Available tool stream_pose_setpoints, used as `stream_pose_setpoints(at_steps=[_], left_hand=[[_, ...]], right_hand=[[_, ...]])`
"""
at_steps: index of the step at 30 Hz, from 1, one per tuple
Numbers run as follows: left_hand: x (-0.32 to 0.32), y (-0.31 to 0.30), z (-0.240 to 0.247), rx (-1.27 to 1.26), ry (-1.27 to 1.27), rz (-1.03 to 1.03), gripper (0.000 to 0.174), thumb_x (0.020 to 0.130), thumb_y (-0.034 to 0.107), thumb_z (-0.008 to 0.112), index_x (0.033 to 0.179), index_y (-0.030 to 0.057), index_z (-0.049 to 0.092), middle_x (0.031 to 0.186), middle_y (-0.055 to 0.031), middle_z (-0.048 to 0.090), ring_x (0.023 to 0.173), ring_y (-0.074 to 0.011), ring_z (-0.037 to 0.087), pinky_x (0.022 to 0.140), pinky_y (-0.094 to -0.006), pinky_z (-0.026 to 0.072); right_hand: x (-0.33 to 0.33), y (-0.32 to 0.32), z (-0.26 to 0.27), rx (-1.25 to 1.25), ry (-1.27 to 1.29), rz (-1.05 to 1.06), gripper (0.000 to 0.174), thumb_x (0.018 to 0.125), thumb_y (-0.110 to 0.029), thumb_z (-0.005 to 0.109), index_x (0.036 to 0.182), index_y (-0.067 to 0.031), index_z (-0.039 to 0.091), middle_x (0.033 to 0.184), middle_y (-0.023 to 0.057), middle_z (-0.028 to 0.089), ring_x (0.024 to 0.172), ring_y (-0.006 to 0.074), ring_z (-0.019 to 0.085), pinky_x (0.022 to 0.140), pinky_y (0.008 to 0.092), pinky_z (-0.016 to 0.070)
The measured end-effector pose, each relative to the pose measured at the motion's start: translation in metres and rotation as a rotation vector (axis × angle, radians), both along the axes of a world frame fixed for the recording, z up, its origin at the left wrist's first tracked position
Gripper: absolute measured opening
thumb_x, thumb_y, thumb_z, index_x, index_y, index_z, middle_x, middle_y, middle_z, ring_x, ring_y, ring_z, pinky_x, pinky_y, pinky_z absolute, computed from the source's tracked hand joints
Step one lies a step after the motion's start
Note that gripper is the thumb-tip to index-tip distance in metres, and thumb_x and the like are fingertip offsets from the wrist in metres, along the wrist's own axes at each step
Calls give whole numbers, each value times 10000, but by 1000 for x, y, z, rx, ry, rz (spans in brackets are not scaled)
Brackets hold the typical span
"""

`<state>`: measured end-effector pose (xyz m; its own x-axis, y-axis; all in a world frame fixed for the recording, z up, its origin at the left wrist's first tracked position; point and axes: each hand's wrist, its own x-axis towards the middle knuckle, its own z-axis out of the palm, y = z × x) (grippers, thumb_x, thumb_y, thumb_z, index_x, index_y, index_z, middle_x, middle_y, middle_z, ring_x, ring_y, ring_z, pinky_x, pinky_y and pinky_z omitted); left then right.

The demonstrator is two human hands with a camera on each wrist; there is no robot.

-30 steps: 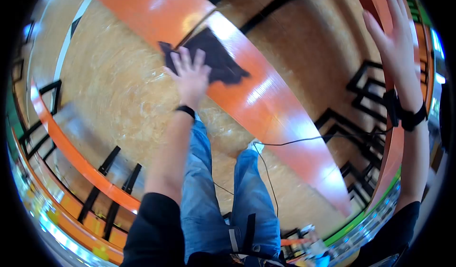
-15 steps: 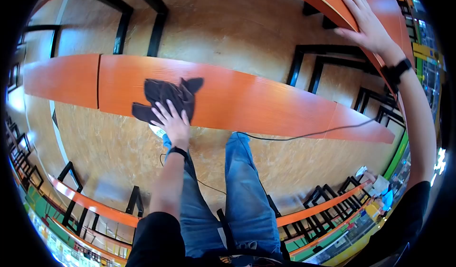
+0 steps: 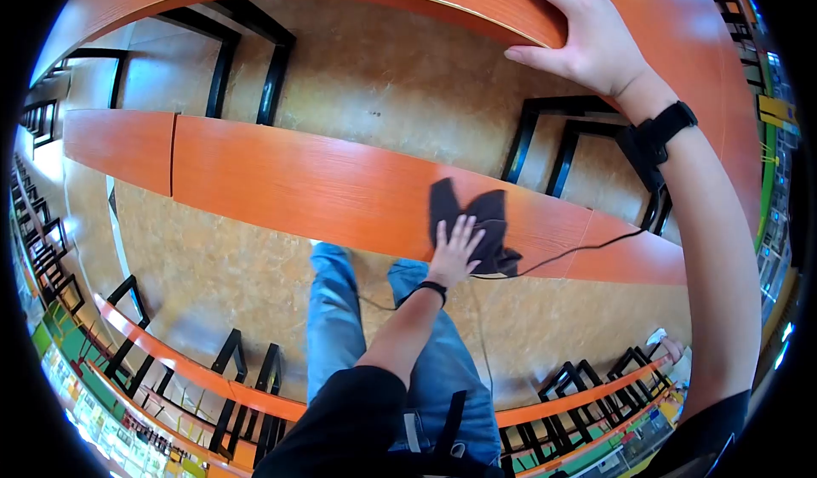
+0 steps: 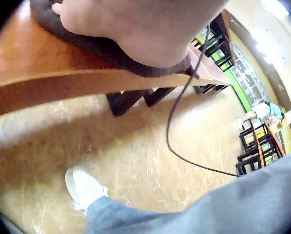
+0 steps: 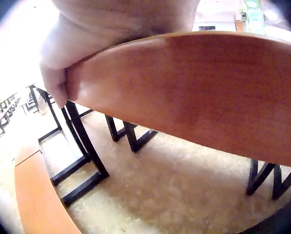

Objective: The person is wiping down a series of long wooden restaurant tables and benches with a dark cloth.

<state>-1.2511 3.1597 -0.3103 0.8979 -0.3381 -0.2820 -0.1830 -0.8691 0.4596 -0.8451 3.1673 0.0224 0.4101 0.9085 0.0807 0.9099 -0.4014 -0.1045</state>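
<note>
A dark, crumpled cloth (image 3: pixel 489 223) lies on the long orange bench (image 3: pixel 340 176) in the head view. My left hand (image 3: pixel 455 253) presses it flat from above, fingers spread and straight. In the left wrist view the palm (image 4: pixel 150 34) rests on the cloth (image 4: pixel 121 58), which hangs slightly over the bench's edge. My right hand (image 3: pixel 587 36) rests at the edge of the orange table (image 3: pixel 664 61), fingers on the top and thumb apart. The right wrist view shows that hand (image 5: pixel 101 29) over the table edge (image 5: pixel 184 87), with one digit down at its side.
A black cable (image 3: pixel 587 247) runs over the bench near the cloth and down past my legs. Black metal legs (image 3: pixel 277 74) stand beyond the bench. Behind me are more orange benches (image 3: pixel 562 401). A person (image 4: pixel 267 113) is in the distance in the left wrist view.
My left hand and the cloth have moved right along the bench. The right hand stays at the table, which now fills more of the head view's top. The head view has turned.
</note>
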Motion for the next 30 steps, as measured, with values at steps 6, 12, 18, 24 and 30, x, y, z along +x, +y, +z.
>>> stream_pose_setpoints(at_steps=[6, 12, 18, 24, 30], left_hand=[[42, 23, 3, 2, -58, -115, 856, 886, 620, 657, 1607, 254, 376, 1705, -162, 211, 1584, -367, 140, 1207, -705, 121], [67, 163, 8, 35, -74, 184, 808, 869, 639, 661, 1578, 334, 421, 1717, -111, 213, 1590, -341, 143, 1221, -694, 102], [79, 391, -3, 157, -120, 462, 754, 880, 571, 674, 1555, 313, 457, 1724, -126, 194, 1591, -402, 99, 1243, -664, 40], [97, 555, -21, 670, 25, 854, 720, 1025, 670, 401, 1645, 340, 241, 1735, -166, 91, 1584, -412, 126, 1182, -686, 244], [140, 525, -31, 602, 261, 1261, 803, 993, 724, 370, 1639, 258, 269, 1719, -249, 37, 1558, -518, 86, 1131, -764, 243]], right_hand=[[-3, 3, -1, -18, -18, -20, 904, 774, -390, 769, 1574, -128, 442, 1691, 137, 299, 1585, 326, 210, 1291, 497, 146], [-8, 0, 3, -17, 49, -31, 890, 735, -334, 783, 1535, -76, 491, 1668, 163, 345, 1568, 346, 262, 1282, 511, 161], [-3, -6, -1, -88, 14, 10, 860, 842, -489, 678, 1544, -43, 457, 1664, 246, 306, 1564, 419, 244, 1271, 553, 140], [-2, -10, 1, -70, 52, 4, 870, 835, -490, 684, 1537, -31, 455, 1667, 260, 286, 1560, 433, 246, 1265, 562, 145], [0, -2, 6, -62, 38, 54, 836, 822, -417, 746, 1521, -43, 480, 1658, 241, 318, 1552, 427, 264, 1257, 551, 191]])
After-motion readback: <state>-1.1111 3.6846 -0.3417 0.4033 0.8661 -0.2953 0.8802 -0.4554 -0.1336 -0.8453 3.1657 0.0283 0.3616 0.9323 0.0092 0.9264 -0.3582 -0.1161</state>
